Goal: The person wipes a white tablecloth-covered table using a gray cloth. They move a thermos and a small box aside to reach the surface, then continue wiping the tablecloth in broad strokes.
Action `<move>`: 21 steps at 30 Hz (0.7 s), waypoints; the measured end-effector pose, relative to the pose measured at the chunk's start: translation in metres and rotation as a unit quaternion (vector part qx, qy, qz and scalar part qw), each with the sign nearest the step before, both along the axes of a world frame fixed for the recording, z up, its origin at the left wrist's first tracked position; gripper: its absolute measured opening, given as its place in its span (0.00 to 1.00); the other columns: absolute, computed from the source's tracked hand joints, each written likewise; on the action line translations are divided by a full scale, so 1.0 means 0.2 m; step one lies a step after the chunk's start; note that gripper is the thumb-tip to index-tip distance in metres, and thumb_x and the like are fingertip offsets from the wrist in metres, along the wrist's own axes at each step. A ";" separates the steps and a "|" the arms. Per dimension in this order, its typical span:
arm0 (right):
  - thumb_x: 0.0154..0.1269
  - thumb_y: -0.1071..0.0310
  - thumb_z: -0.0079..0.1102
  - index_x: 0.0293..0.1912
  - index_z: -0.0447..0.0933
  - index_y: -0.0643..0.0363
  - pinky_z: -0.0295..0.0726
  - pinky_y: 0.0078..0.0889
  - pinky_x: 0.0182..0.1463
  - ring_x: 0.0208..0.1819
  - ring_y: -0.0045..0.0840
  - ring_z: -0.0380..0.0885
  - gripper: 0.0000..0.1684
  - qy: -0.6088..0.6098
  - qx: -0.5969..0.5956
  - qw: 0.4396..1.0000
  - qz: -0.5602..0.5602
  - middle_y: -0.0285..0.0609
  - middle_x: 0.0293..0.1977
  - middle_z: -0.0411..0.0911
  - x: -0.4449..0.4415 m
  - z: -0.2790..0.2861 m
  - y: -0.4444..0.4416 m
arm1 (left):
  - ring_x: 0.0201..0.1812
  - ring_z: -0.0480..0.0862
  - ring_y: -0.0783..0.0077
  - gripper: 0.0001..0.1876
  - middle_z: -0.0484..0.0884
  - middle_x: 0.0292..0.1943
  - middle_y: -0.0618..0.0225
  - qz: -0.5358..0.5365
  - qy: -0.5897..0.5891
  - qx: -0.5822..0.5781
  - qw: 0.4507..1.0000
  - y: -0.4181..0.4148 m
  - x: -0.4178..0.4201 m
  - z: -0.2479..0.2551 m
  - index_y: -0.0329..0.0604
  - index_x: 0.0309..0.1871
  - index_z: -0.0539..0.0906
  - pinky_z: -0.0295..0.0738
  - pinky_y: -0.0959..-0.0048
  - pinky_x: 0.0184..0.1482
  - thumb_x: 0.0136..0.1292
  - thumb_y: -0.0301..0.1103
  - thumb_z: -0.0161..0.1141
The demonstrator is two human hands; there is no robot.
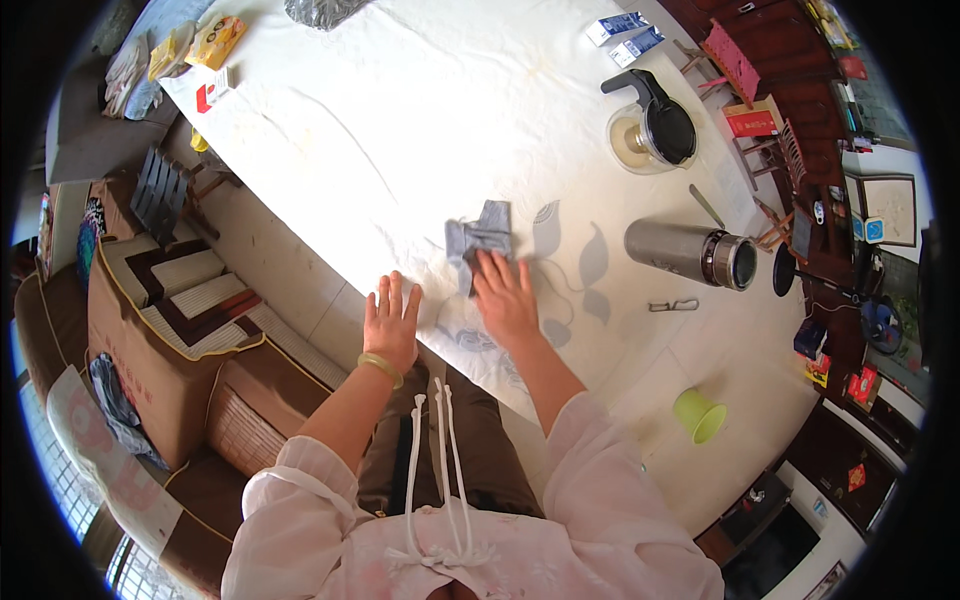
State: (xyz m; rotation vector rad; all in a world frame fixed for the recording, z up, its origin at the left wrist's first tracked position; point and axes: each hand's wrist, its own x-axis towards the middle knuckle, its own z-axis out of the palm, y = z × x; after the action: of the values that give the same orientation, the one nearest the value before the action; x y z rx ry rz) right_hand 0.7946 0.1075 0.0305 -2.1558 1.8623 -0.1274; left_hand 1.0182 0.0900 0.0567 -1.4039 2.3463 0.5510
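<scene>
My right hand (507, 304) lies palm down on the table, its fingers spread and the fingertips over the near edge of a crumpled grey cloth (480, 236). The cloth is flat against a white tablecloth (330, 165) with grey leaf prints. At the table's near edge, my left hand (391, 315), with a pale bangle on the wrist, is palm down with fingers apart and nothing in it. Right of the cloth is a grey metal thermos flask (667, 247). Beyond it stands a glass jug (626, 146) with a black lid and handle, holding a little pale liquid.
Two blue-and-white cartons (636, 46) stand at the far right. A yellow packet (215, 43) and a red-and-white box (215, 90) lie far left. Brown sofa (161, 375) and folding chair (160, 195) are left. A green bin (701, 416) stands on the right floor.
</scene>
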 end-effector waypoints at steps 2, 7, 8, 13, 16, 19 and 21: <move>0.62 0.62 0.63 0.59 0.75 0.56 0.53 0.56 0.74 0.74 0.33 0.57 0.26 0.012 -0.021 0.999 -0.026 0.39 0.71 0.62 -0.05 -0.03 -0.16 | 0.79 0.48 0.47 0.38 0.46 0.78 0.45 -0.004 -0.003 -0.006 1.000 0.00 0.00 -0.01 0.46 0.76 0.60 0.46 0.49 0.76 0.60 0.28 0.55; 0.64 0.68 0.60 0.56 0.77 0.58 0.56 0.49 0.73 0.67 0.36 0.68 0.20 -0.007 -0.115 0.990 -0.080 0.40 0.60 0.76 -0.07 -0.10 -0.39 | 0.79 0.48 0.47 0.37 0.46 0.78 0.45 0.001 -0.008 0.011 1.000 0.00 -0.01 0.01 0.47 0.76 0.60 0.46 0.49 0.76 0.61 0.27 0.54; 0.68 0.71 0.57 0.54 0.78 0.61 0.66 0.45 0.68 0.59 0.34 0.76 0.15 -0.038 -0.150 0.984 -0.092 0.41 0.54 0.80 -0.09 -0.11 -0.39 | 0.79 0.47 0.47 0.37 0.46 0.79 0.46 0.000 -0.008 0.011 1.000 0.00 -0.02 0.00 0.47 0.76 0.59 0.46 0.49 0.76 0.62 0.27 0.53; 0.75 0.72 0.45 0.54 0.77 0.62 0.81 0.38 0.49 0.46 0.27 0.81 0.14 -0.717 0.052 0.601 -0.349 0.39 0.47 0.81 -0.09 0.13 -0.42 | 0.80 0.46 0.48 0.36 0.44 0.79 0.47 0.008 -0.020 0.029 0.999 -0.01 0.00 0.01 0.48 0.77 0.59 0.45 0.49 0.76 0.64 0.27 0.52; 0.75 0.68 0.47 0.61 0.71 0.61 0.82 0.45 0.50 0.47 0.31 0.81 0.19 -0.804 0.111 0.495 -0.312 0.42 0.50 0.79 -0.09 0.30 -0.42 | 0.80 0.45 0.48 0.35 0.43 0.79 0.47 0.014 -0.014 0.039 0.999 -0.01 -0.01 0.02 0.48 0.77 0.59 0.46 0.49 0.76 0.65 0.27 0.52; 0.74 0.68 0.48 0.59 0.73 0.62 0.82 0.43 0.50 0.47 0.30 0.81 0.18 -0.823 0.127 0.443 -0.332 0.41 0.50 0.80 -0.07 0.33 -0.42 | 0.80 0.45 0.49 0.34 0.42 0.79 0.47 0.015 -0.009 0.045 0.999 -0.01 0.00 0.02 0.48 0.77 0.59 0.45 0.49 0.76 0.65 0.27 0.51; 0.74 0.67 0.50 0.59 0.74 0.61 0.81 0.40 0.51 0.48 0.29 0.81 0.18 -0.806 0.133 0.465 -0.340 0.40 0.50 0.80 -0.09 0.28 -0.40 | 0.80 0.45 0.49 0.34 0.42 0.79 0.47 0.011 -0.008 0.042 0.999 0.00 0.00 0.01 0.48 0.77 0.58 0.45 0.49 0.76 0.66 0.27 0.51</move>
State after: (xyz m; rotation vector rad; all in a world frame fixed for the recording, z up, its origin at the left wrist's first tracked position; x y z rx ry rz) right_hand 0.7763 0.0282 0.0866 -0.1637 1.0005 -1.3207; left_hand 1.0187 0.0893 0.0584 -1.3929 2.2694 0.6341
